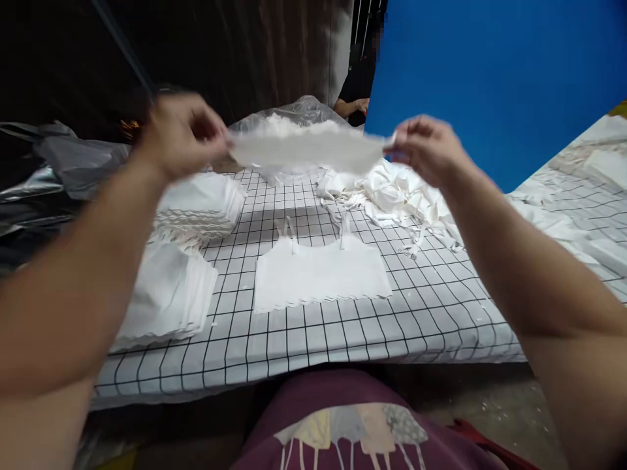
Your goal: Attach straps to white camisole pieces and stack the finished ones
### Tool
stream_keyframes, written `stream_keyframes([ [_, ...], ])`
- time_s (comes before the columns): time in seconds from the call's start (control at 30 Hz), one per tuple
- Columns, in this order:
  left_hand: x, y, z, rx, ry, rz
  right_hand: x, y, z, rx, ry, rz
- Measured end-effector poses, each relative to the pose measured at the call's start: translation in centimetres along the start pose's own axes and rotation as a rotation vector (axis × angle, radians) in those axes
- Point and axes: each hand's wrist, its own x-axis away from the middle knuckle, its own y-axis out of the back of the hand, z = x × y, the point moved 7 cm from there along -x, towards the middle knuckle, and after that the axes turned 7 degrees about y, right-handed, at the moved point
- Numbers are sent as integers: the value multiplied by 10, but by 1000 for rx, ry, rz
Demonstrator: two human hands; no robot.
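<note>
A white fabric piece [306, 149] is held stretched in the air between the left hand [179, 134] and right hand [426, 147], fingers pinched shut on its ends, above a flat white garment [321, 274] on the grid-patterned counter [431, 307], with folded stacks [169, 294] below the left fingers.

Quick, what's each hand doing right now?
Left hand: closed, pinching one end of the blurred white fabric piece.
Right hand: closed, pinching the other end.
</note>
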Motion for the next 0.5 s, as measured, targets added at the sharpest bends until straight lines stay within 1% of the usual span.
stream_keyframes([
  [0.07,69,-51,15,134,95,170,57,-9,-61,17,-174,99],
  [0.1,99,-75,22,172,135,277,85,-16,-87,33,-229,178],
  [0.13,126,-96,26,200,143,390,109,-20,-108,43,-260,233],
  [0.17,146,-110,28,205,129,453,128,-23,-124,55,-277,265],
  [0.2,160,-119,27,179,94,501,143,-25,-136,65,-285,300],
  [0.27,171,-123,21,123,25,542,159,-27,-146,99,-277,321],
  [0.33,168,-118,17,57,19,546,160,-24,-145,135,-247,304],
  [0.4,161,-115,21,-44,129,557,156,-20,-142,151,-223,269],
  [0.47,162,-118,33,-147,312,604,155,-19,-144,129,-238,252],
  [0.5,166,-122,39,-165,405,645,156,-18,-148,121,-262,247],
])
